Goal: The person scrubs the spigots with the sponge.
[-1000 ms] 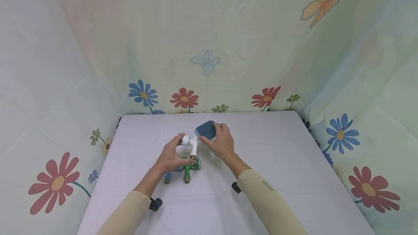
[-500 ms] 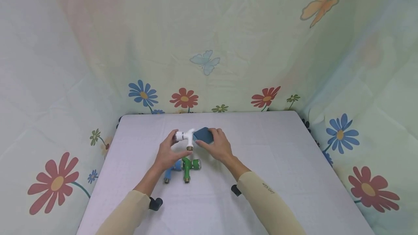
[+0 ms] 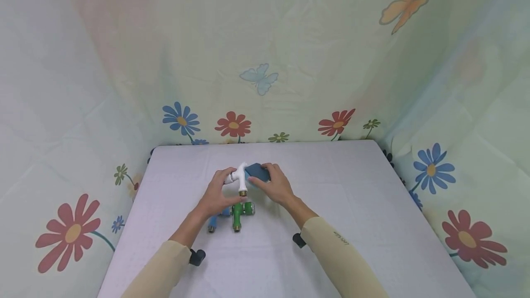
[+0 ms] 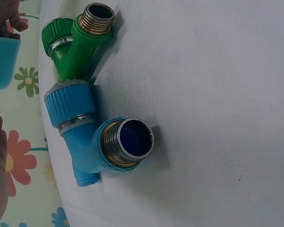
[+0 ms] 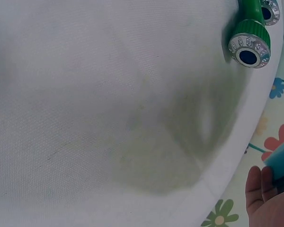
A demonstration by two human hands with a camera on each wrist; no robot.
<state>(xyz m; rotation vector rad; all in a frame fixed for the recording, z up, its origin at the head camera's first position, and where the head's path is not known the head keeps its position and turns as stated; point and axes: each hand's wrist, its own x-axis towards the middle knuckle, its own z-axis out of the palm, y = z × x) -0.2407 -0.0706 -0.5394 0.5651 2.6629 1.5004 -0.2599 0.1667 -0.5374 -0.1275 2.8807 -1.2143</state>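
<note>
My left hand [image 3: 216, 197] grips a white tap [image 3: 241, 180] between the fingers at its knob and the thumb near its brass threaded end. The knob is mostly hidden behind the fingers. From the right, my right hand [image 3: 277, 185] holds a two-tone blue sponge [image 3: 258, 172], dark on its broad face and lighter along the side, right at the white tap's body. Below them on the table lie a green tap [image 3: 237, 217] and a blue tap [image 4: 83, 142], the blue one partly behind my left hand in the head view. The white tap is out of both wrist views.
A white cloth covers the table [image 3: 352, 224]. Flower-printed curtains [image 3: 265, 36] stand close behind it and on both sides. Dark wrist mounts [image 3: 197, 257] sit under the sleeves.
The white tap first rose leftward, uncovering the green tap, then came slightly back down with its knob turned into the left fingers. The sponge shifted slightly left and down.
</note>
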